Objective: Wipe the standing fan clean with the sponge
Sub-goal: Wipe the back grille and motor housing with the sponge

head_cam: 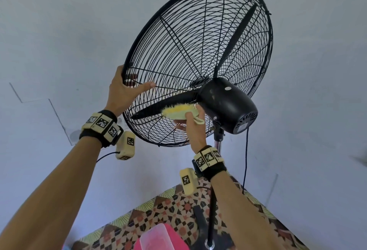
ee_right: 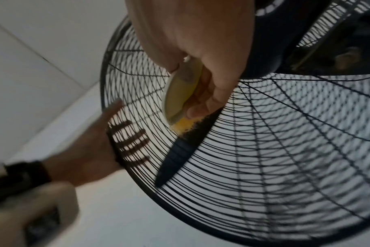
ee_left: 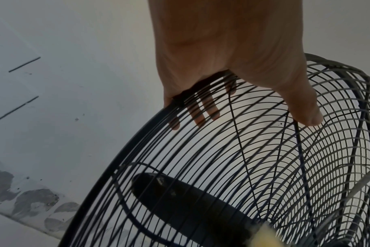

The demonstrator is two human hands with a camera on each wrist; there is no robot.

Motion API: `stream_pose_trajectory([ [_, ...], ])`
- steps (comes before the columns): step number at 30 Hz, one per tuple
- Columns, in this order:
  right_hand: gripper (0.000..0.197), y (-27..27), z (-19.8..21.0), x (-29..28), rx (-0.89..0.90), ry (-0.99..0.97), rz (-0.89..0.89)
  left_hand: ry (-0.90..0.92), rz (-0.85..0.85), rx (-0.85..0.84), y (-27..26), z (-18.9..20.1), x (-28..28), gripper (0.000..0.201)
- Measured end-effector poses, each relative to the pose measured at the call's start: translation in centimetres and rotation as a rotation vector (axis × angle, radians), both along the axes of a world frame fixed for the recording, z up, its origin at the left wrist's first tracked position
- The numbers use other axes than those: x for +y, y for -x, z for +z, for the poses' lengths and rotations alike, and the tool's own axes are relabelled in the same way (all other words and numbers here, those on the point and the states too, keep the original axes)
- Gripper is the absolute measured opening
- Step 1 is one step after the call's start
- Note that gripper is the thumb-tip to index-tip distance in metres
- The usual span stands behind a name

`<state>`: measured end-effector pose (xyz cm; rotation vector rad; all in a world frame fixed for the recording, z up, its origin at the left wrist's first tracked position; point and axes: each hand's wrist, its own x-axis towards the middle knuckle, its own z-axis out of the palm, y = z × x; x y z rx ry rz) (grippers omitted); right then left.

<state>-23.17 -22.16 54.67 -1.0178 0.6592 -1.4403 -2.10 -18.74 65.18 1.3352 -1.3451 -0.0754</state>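
The black standing fan (head_cam: 198, 51) is seen from below, its wire cage tilted toward me. My left hand (head_cam: 131, 89) grips the cage rim (ee_left: 137, 142) at the lower left, fingers curled over the front and thumb (ee_left: 306, 115) lying on the rear wires. My right hand (head_cam: 193, 126) holds a yellow sponge (head_cam: 178, 110) and presses its fuzzy face against the rear grille, just left of the motor housing (head_cam: 226, 104). In the right wrist view the sponge (ee_right: 182, 93) sits between thumb and fingers over a black blade (ee_right: 180, 150) inside the cage.
The fan's chrome pole (head_cam: 218, 144) drops to a patterned tile floor (head_cam: 158, 210), with a dark cord (head_cam: 246, 160) hanging from the motor. A pink container with a clear lid (head_cam: 156, 237) stands by the base. Pale walls surround the fan.
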Motion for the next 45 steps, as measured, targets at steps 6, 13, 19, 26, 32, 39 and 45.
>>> stream_pose_trajectory([
  [6,0.055,0.0,2.0,-0.7,-0.157,0.000,-0.031,0.012,0.001,-0.008,0.6,0.0,0.0,0.091],
  [13,0.051,0.4,0.3,0.1,-0.286,-0.059,-0.022,-0.002,0.004,-0.022,0.2,0.0,0.3,0.093],
  [19,0.048,-0.7,1.4,-0.3,-0.586,-0.191,-0.101,0.004,0.017,-0.011,0.5,0.0,0.2,0.096],
  [26,0.046,-1.1,-2.0,0.1,-0.603,-0.214,-0.054,-0.007,0.028,-0.018,0.5,0.0,0.6,0.096],
  [32,0.049,-0.7,-0.7,-0.4,-0.632,-0.204,-0.054,-0.002,0.027,-0.010,0.6,-0.1,0.5,0.096],
  [39,0.039,-0.2,-3.2,-0.2,-0.561,-0.309,-0.117,0.003,0.034,-0.022,0.8,-0.1,0.7,0.096],
  [45,0.044,-0.2,-1.1,-0.1,-0.502,-0.174,-0.088,0.010,0.039,-0.013,0.7,-0.2,0.7,0.097],
])
